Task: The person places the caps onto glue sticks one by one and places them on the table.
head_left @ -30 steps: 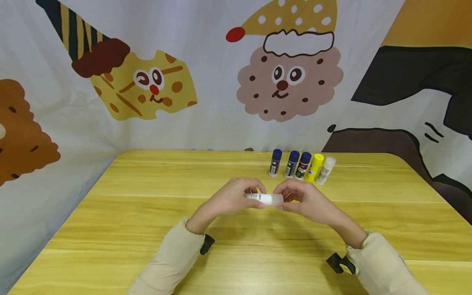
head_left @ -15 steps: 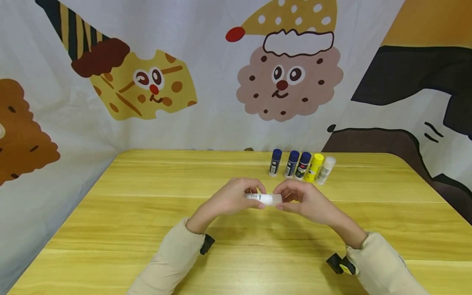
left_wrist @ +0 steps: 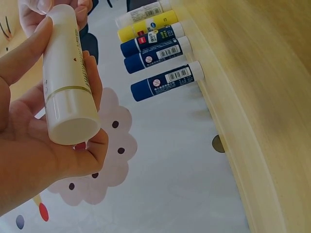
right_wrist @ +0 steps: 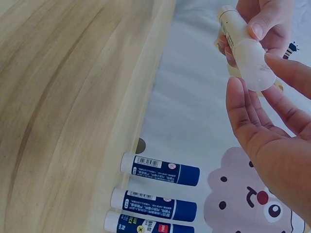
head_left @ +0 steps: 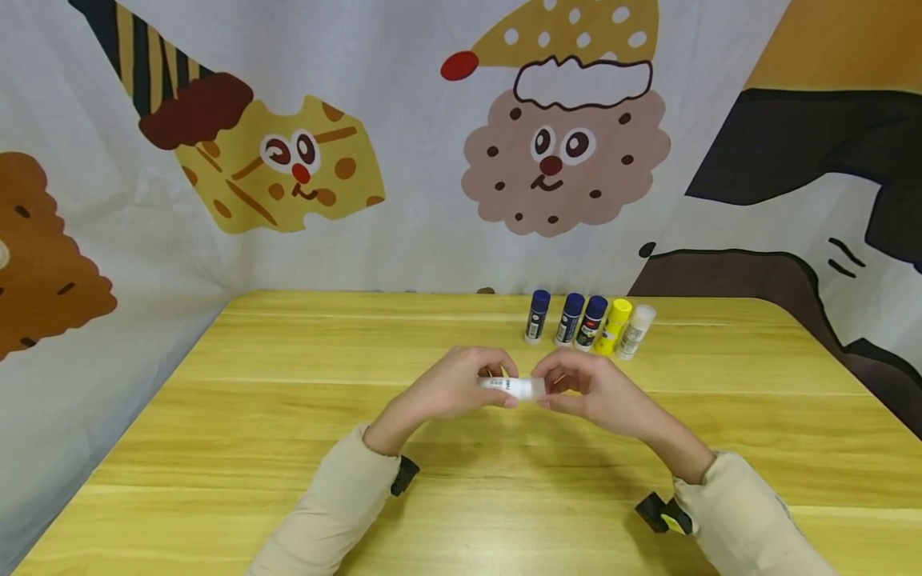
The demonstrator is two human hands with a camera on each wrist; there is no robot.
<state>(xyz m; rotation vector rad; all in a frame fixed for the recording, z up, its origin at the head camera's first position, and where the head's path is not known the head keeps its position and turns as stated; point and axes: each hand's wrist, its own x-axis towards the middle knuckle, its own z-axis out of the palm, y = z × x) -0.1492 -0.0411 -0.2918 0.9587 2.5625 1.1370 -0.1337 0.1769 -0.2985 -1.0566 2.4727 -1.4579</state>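
Observation:
A white glue stick (head_left: 513,389) lies level between my two hands, above the middle of the table. My left hand (head_left: 459,386) grips its white body from the left, thumb on the near side and fingers behind. With thumb and fingertips, my right hand (head_left: 599,390) pinches the frosted cap (right_wrist: 253,70) at the other end. The left wrist view shows the smooth white base (left_wrist: 74,128) of the glue stick. No gap shows between cap and body in the right wrist view.
Beyond the hands stand several glue sticks in a row: a dark blue one (head_left: 536,320) slightly apart, two more blue, a yellow one (head_left: 614,330) and a frosted white one (head_left: 637,334). A printed cloth (head_left: 418,256) hangs behind the wooden table (head_left: 302,344).
The cap's end has shifted slightly left toward my left hand, and the cap shows shorter beside the body. My right fingers have moved a little left with it. My left hand stays put.

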